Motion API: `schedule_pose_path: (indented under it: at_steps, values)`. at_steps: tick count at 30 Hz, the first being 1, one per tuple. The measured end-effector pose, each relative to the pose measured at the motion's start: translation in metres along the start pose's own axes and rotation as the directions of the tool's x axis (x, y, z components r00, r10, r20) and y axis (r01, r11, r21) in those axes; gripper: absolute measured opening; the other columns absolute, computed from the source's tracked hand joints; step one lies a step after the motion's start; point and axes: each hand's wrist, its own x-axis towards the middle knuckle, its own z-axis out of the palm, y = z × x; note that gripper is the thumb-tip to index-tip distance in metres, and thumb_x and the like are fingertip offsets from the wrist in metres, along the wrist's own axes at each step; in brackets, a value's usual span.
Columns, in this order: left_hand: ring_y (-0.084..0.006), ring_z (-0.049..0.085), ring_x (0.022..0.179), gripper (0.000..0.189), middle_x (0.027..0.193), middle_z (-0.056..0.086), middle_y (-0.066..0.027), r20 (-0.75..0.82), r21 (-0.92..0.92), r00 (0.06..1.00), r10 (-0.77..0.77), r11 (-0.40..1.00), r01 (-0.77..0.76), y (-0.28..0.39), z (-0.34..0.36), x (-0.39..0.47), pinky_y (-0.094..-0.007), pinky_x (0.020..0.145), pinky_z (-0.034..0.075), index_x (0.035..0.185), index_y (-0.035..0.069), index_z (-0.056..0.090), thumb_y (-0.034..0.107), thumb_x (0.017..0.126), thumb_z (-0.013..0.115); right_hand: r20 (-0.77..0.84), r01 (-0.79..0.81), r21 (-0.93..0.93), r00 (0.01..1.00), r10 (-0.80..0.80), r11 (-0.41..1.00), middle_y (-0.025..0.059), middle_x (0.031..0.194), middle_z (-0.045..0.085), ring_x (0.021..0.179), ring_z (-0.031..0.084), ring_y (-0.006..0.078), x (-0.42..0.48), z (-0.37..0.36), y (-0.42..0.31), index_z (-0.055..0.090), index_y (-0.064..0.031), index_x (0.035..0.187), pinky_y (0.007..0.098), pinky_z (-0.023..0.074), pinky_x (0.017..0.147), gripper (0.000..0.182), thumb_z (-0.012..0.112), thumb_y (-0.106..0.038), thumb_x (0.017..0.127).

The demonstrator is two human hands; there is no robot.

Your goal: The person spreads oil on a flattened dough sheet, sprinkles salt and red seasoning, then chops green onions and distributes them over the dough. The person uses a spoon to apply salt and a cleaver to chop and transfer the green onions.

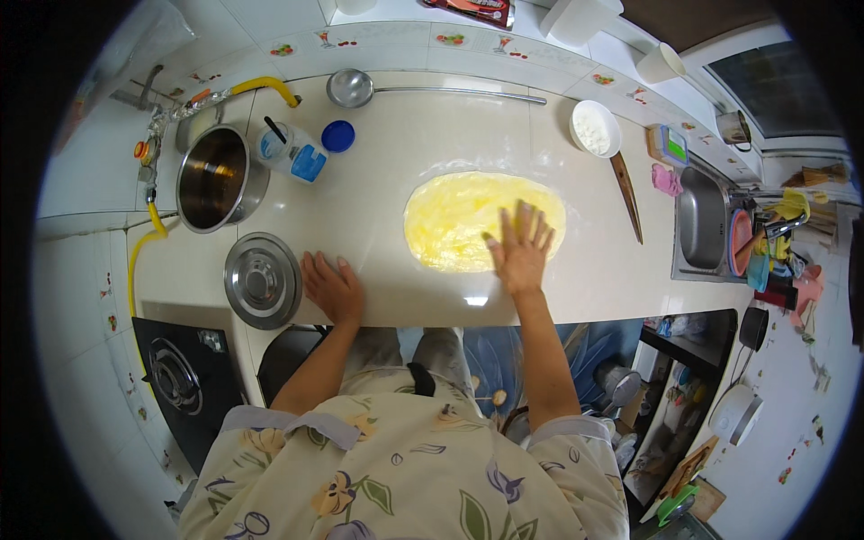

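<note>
A flat oval sheet of dough, shiny and streaked yellow as if oiled, lies on the pale tiled counter. My right hand rests over the dough's right part, palm down with the fingers spread, holding nothing. Near the counter's front edge my left hand is laid on the surface, holding nothing, its fingers slightly apart. Just left of that hand is a round metal lid. Traces of white powder show around the dough's far edge.
At the left stand a steel pot, a plastic jar and a blue cap. A long-handled ladle lies along the back. On the right are a bowl of white powder, a wooden stick and a sink. A gas stove sits front left.
</note>
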Motion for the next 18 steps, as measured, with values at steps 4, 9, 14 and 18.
schedule_pose_path:
  at_steps: [4, 9, 14, 18]
  values:
    - [-0.0375, 0.029, 0.133, 0.047, 0.14, 0.035, -0.0214, -0.015, 0.021, 1.0, 0.005, 1.0, -0.004, 0.002, 0.001, 0.0, -0.0528, 0.104, 0.025, 0.129, 0.0, 0.041, 0.029, 0.093, 0.047, -0.022, 0.133, 0.059, 0.991, -0.132, 0.989, 0.0142, 0.153, 0.019, 0.14, 0.011, 0.0411, 0.008, -0.001, -0.017, 0.041, -0.0142, 0.14, 0.0586, 0.0099, 0.111, 0.061, 0.045, -0.051, 0.092]
    - [-0.0366, 0.03, 0.133, 0.047, 0.141, 0.035, -0.0213, -0.017, -0.006, 1.0, 0.009, 1.0, -0.009, 0.0, 0.003, -0.002, -0.0524, 0.104, 0.024, 0.129, 0.0, 0.041, 0.029, 0.092, 0.048, -0.099, -0.122, 0.045, 0.987, 0.126, 0.991, 0.0137, 0.152, 0.021, 0.14, 0.013, 0.0405, 0.007, 0.01, -0.002, 0.042, -0.0171, 0.14, 0.059, 0.0097, 0.111, 0.06, 0.044, -0.052, 0.091]
    - [-0.0364, 0.03, 0.133, 0.047, 0.142, 0.034, -0.0212, -0.017, 0.031, 1.0, 0.007, 0.999, -0.007, 0.0, 0.003, 0.0, -0.0526, 0.104, 0.024, 0.13, 0.001, 0.04, 0.029, 0.092, 0.047, -0.079, -0.019, 0.132, 0.996, 0.03, 0.991, 0.0117, 0.153, 0.02, 0.142, 0.009, 0.0379, 0.04, 0.0, -0.035, 0.043, -0.0194, 0.139, 0.0585, 0.0071, 0.112, 0.06, 0.039, -0.057, 0.092]
    - [-0.0366, 0.03, 0.133, 0.047, 0.142, 0.034, -0.0211, 0.009, 0.052, 1.0, 0.01, 0.999, -0.011, 0.002, 0.003, 0.002, -0.0523, 0.104, 0.024, 0.13, 0.001, 0.039, 0.029, 0.092, 0.047, -0.079, 0.006, 0.043, 0.997, -0.003, 0.999, 0.0114, 0.153, 0.021, 0.142, 0.01, 0.0364, 0.065, 0.017, -0.016, 0.041, -0.0193, 0.14, 0.0586, 0.0068, 0.112, 0.062, 0.034, -0.058, 0.093]
